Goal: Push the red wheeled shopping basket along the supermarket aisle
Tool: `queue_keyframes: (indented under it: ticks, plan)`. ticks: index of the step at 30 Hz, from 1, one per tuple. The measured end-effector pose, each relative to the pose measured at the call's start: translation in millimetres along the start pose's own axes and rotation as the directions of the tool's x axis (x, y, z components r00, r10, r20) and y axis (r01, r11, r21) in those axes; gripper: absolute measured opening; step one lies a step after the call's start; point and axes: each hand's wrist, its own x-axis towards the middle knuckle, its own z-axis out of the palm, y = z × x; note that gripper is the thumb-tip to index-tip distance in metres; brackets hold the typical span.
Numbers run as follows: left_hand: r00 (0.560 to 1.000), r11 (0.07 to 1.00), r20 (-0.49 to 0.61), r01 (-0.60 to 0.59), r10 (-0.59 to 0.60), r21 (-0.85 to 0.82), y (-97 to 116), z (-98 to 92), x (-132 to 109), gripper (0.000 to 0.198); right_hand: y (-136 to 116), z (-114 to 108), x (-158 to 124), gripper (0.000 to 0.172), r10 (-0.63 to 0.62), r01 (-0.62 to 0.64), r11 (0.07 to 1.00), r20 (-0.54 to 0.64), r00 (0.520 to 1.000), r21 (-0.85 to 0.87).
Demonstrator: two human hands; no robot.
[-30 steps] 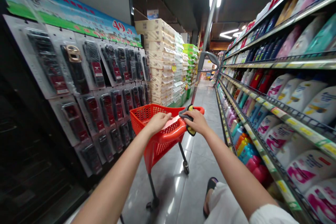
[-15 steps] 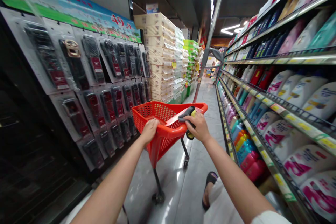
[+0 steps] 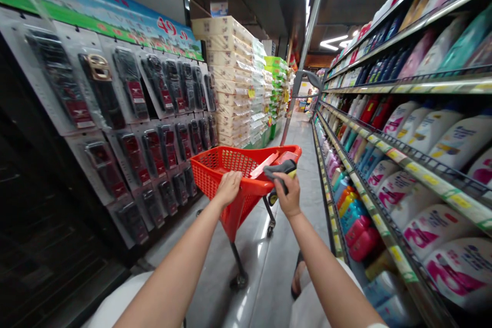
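A red plastic shopping cart [image 3: 240,215] with a perforated basket stands in front of me on thin dark legs with casters. My left hand [image 3: 229,187] is closed over its near rim, the fingertips hidden inside the basket. In my right hand [image 3: 288,195] is a dark grey and yellow handled item [image 3: 282,168], held at the basket's right rim; its exact kind is unclear. A rounded black-and-yellow part of it shows below the hand. Beside it, a pale pink flat strip [image 3: 263,165] lies inside the basket.
Packaged belts [image 3: 132,82] hang on a display at the left. Beyond it rise stacked cream packs [image 3: 226,82] and green boxes [image 3: 274,69]. Shelves of bottles [image 3: 442,128] line the right side. Grey tiled floor [image 3: 298,136] runs down the aisle; a metal pole [image 3: 311,31] rises past the cart.
My left hand has shifted slightly right along the rim. The right hand has tilted more upright with the grey-yellow item. The view has moved a little forward past the shelves.
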Motion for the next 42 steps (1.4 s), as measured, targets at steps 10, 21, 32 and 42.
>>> queue_keyframes:
  ticks: [10,21,32,42]
  plan:
    - [0.999,0.999,0.017,-0.032,0.031,0.036,26,20.9,3,0.041,-15,-1,-18,0.022,0.057,-0.025,0.968,0.121,0.991,-0.251]
    - [0.998,1.000,-0.056,-0.002,0.004,0.026,63,32.5,-8,0.045,8,-21,5,0.023,0.124,-0.134,0.918,-0.051,0.991,-0.373]
    - [0.994,0.997,0.101,-0.053,0.048,0.052,18,12.7,-17,0.046,63,-69,22,0.021,0.067,-0.078,0.962,-0.052,0.996,-0.261]
    - [0.999,0.923,-0.034,0.003,0.011,0.384,11,33.0,-37,0.038,26,-3,-1,0.016,0.029,0.154,0.822,0.312,0.950,-0.548]
